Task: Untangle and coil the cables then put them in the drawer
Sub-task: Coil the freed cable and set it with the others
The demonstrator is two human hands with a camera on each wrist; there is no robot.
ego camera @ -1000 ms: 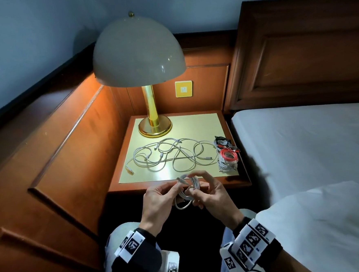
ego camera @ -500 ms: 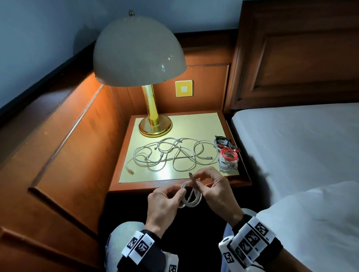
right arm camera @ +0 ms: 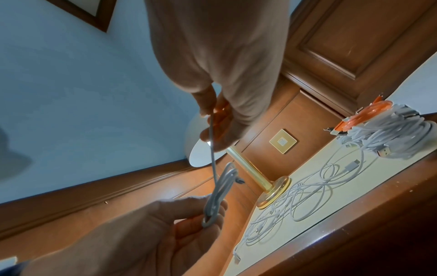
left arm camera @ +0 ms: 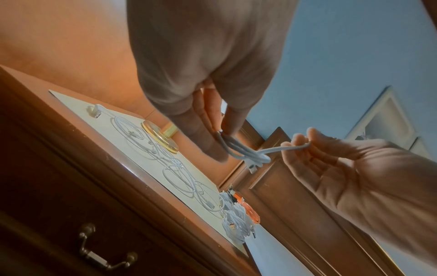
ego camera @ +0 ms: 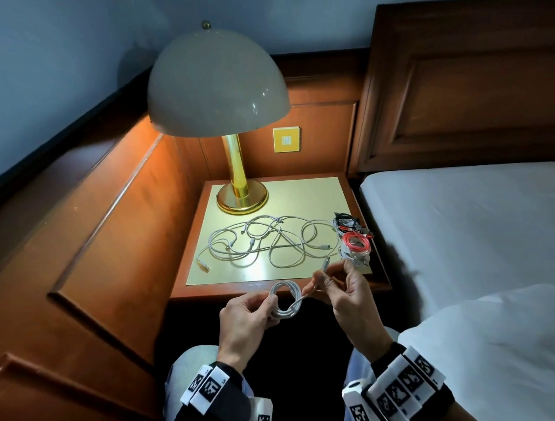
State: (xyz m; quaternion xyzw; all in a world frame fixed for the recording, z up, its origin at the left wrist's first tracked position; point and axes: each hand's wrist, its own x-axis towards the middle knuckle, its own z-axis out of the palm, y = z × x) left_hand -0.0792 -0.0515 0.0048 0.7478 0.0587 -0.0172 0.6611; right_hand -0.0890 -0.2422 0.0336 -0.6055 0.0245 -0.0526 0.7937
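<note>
The left hand (ego camera: 244, 318) gripped a coiled white cable (ego camera: 287, 300) before the table (ego camera: 355, 264); right fingers (ego camera: 320, 278) pinched its free end. The drawer showed only its handle (left arm camera: 104, 250). Loose cables (ego camera: 265, 240) and bundled coils (ego camera: 354, 244) lay beside the lamp (ego camera: 238, 167).

We see a lamp (ego camera: 217, 86) with a brass base standing at the desk's (ego camera: 301, 192) back, a yellow wall plate (ego camera: 286, 139) behind, and a white bed (ego camera: 468, 230) beside a wooden headboard (ego camera: 477, 81).
</note>
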